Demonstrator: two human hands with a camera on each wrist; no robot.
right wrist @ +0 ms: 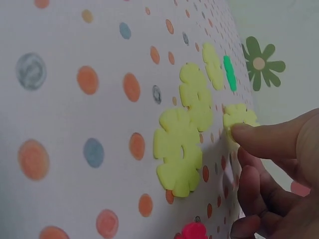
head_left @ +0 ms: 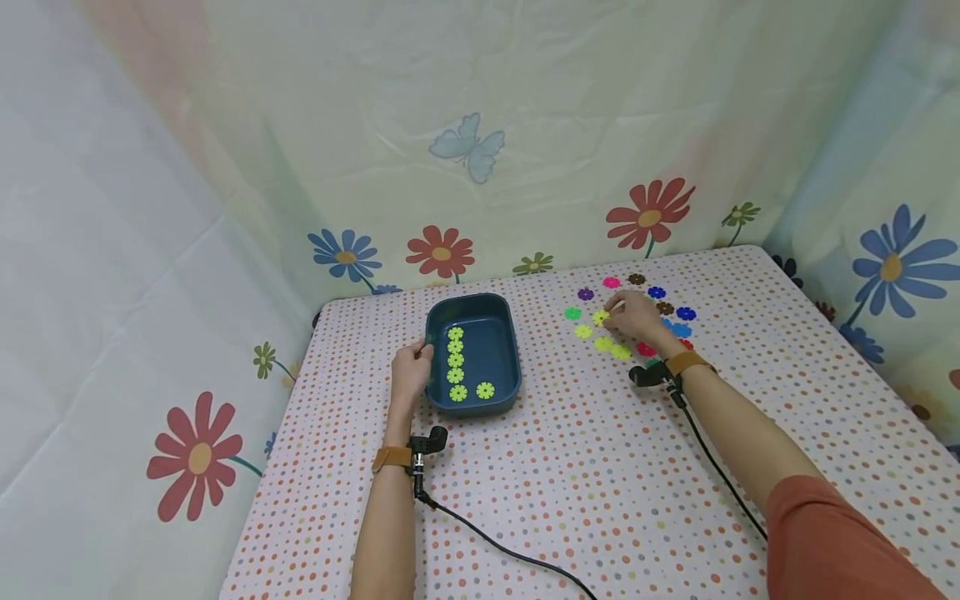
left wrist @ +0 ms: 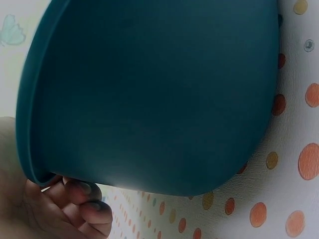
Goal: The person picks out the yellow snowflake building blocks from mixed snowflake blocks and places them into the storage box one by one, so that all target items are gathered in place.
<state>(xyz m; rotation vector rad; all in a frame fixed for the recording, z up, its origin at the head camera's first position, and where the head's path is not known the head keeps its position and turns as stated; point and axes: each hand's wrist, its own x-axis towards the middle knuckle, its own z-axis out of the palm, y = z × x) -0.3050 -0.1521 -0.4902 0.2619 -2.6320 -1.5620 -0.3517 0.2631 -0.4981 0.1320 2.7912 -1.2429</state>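
Work seemingly past halfway: six yellow flowers (head_left: 455, 360) lie in one dark-blue tray (head_left: 489, 346) at left, held at its left edge by the left hand (head_left: 411, 372); four are outside at right, three on the table (head_left: 570, 475), one pinched by the right hand (head_left: 637, 319). Other-coloured flowers (head_left: 686, 313) nearby, partly hidden, cannot be exactly counted.

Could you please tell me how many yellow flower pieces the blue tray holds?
6: five yellow flower pieces in a column along the left side of the blue tray, one right of the column's near end. Any stacked underneath would be hidden.
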